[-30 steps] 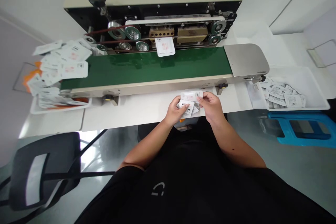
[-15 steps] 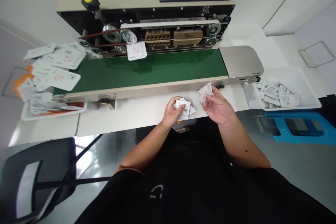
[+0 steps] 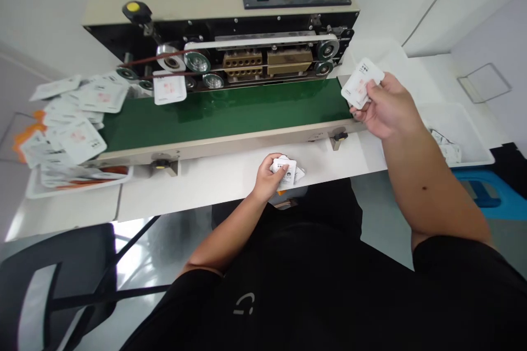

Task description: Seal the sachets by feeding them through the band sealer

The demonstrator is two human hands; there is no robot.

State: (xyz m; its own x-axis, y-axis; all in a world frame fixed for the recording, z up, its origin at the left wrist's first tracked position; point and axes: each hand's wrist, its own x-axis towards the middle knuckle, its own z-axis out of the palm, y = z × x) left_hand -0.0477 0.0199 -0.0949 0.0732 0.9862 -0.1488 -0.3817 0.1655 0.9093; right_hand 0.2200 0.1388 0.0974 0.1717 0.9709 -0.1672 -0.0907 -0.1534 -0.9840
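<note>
My left hand (image 3: pixel 269 178) is closed round a small stack of white printed sachets (image 3: pixel 290 173), low over the table's front edge. Raised above the right end of the machine, my right hand (image 3: pixel 389 104) pinches a white sachet (image 3: pixel 362 83) with faint red print, its thumb on the face. Another sachet (image 3: pixel 169 89) stands caught by its top edge in the band sealer (image 3: pixel 222 3), above the green conveyor belt (image 3: pixel 230 115). More sachets (image 3: pixel 78 140) lie heaped at the belt's left end.
Under the heap is a white tray (image 3: pixel 37 189) with orange items. At right, partly behind my forearm, a white bin (image 3: pixel 473 126) holds sachets. A blue stool (image 3: pixel 486 189) stands below it, and a black chair (image 3: pixel 94 252) at lower left.
My right hand has moved up and right with its sachet, from beside the left hand to over the machine's right end. The sachet in the sealer has travelled left. My left hand stays put.
</note>
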